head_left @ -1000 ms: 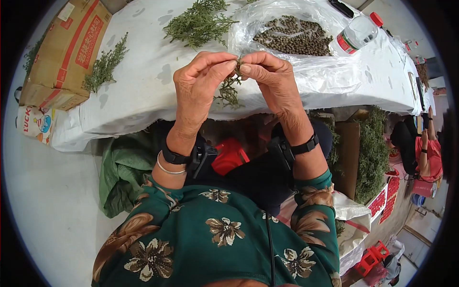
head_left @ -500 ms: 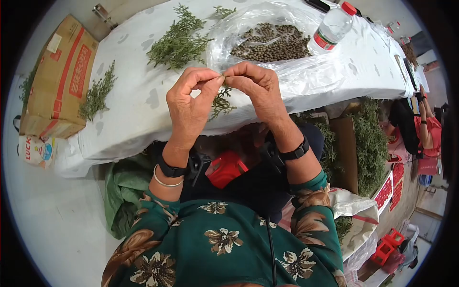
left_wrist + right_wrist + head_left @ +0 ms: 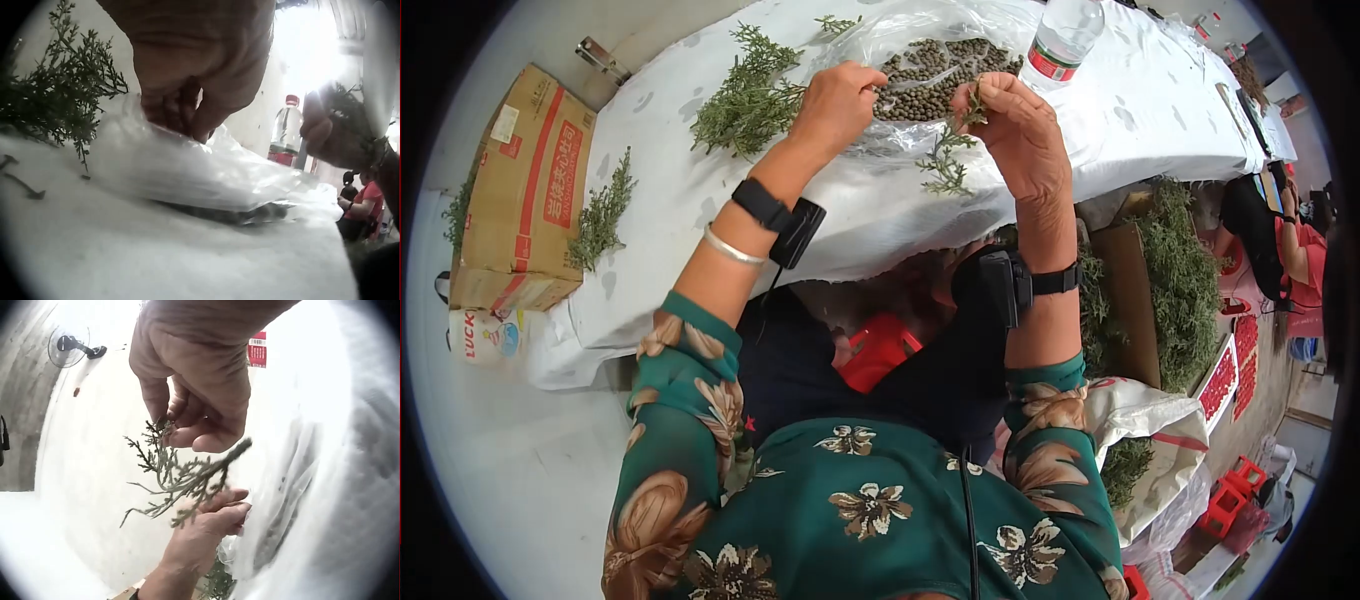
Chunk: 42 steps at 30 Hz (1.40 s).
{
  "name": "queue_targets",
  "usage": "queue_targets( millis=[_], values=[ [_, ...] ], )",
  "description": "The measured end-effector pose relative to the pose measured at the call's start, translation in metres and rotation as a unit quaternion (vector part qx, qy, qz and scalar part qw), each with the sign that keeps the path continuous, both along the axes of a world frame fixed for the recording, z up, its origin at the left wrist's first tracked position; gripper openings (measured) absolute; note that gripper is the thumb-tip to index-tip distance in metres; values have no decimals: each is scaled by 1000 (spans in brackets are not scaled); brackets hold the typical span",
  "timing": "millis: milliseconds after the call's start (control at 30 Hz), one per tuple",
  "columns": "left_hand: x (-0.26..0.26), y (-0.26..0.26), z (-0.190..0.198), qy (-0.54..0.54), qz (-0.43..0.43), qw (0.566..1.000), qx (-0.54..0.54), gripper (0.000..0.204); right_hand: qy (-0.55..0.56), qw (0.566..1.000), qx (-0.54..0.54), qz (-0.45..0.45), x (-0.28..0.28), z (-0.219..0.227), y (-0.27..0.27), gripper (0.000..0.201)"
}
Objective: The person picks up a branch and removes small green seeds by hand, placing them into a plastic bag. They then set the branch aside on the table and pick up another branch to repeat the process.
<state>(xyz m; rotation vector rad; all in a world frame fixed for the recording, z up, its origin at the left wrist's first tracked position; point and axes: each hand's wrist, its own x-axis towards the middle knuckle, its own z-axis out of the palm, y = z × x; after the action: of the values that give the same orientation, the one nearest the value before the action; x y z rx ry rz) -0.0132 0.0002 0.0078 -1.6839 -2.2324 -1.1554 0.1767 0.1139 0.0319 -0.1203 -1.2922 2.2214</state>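
Observation:
A clear plastic bag [image 3: 187,169] lies on the white-covered table, with brown round seeds [image 3: 930,95] inside. The left hand [image 3: 835,108] is over the bag's near-left edge, fingers curled with their tips together; whether they pinch a seed or the plastic cannot be told. To its right, the right hand [image 3: 1025,135] pinches a small green sprig [image 3: 947,165] between thumb and fingers. In the right wrist view the sprig [image 3: 200,481] hangs below the right hand [image 3: 194,381], its thick stem end pointing right.
A pile of green branches [image 3: 750,95] lies left of the bag, and a bottle [image 3: 1062,42] stands behind it. A cardboard box [image 3: 525,190] and a loose branch [image 3: 603,218] are at the left. More greenery [image 3: 1175,290] fills a carton at the right, below the table.
The hands, together before, have moved apart. The left hand has moved up to the bag, while the right hand has moved right with the sprig. The head view has also shifted.

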Motion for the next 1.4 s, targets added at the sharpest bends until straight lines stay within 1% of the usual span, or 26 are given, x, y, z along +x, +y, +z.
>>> queue_targets(
  millis=[100, 233, 367, 533, 667, 767, 933, 1033, 1067, 1100, 1133, 1167, 1200, 1233, 1300, 1333, 1400],
  values=[
    [-9, 13, -9, 57, 20, 994, -95, 18, 7, 1000, 28, -9, -1, -1, 2, 12],
    [-12, 19, -15, 78, 14, 990, -117, 17, 14, 1000, 25, 7, 1, 0, 1, 12],
    [-7, 20, -12, 91, 26, 987, -134, 17, 6, 999, 33, 1, 2, 0, 2, 12],
    [-10, 22, -15, 76, 20, 987, -137, 16, 7, 1000, 26, -4, 1, 0, 0, 11],
    [-10, 23, -18, 85, 32, 987, -133, 13, 0, 999, 38, 1, -3, 0, -4, 10],
    [-9, 24, -18, 72, 49, 986, -142, 11, -21, 999, 25, -6, -3, 3, -9, 10],
    [-11, 20, -19, 91, 47, 989, -108, 11, -8, 999, 33, -3, -4, 1, -7, 11],
    [-5, 14, -4, -57, 39, 998, 10, 12, -21, 998, 50, -28, -5, 1, -10, 11],
    [-1, 11, 1, -58, 38, 998, 9, 12, -22, 998, 49, -29, -6, 0, -11, 11],
    [7, 4, 12, -159, 19, 986, 43, 12, -29, 997, 58, -32, -7, -1, -14, 11],
    [16, -4, 23, -259, 1, 963, 76, 12, -37, 997, 66, -35, -9, -1, -17, 11],
    [23, -11, 30, -355, -17, 928, 110, 12, -43, 996, 75, -37, -11, -2, -20, 11],
    [29, -18, 33, -353, -15, 929, 110, 12, -42, 996, 75, -36, -13, -2, -22, 11],
    [35, -24, 37, -420, -30, 897, 132, 12, -39, 996, 69, -38, -15, -2, -24, 11],
    [44, -37, 39, -546, -59, 817, 174, 13, -34, 997, 59, -40, -19, -3, -29, 10],
    [48, -43, 39, -545, -56, 818, 175, 13, -33, 997, 59, -37, -20, -3, -31, 10],
    [55, -52, 37, -614, -83, 759, 203, 14, -33, 997, 57, -31, -22, -2, -34, 10]
  ],
)
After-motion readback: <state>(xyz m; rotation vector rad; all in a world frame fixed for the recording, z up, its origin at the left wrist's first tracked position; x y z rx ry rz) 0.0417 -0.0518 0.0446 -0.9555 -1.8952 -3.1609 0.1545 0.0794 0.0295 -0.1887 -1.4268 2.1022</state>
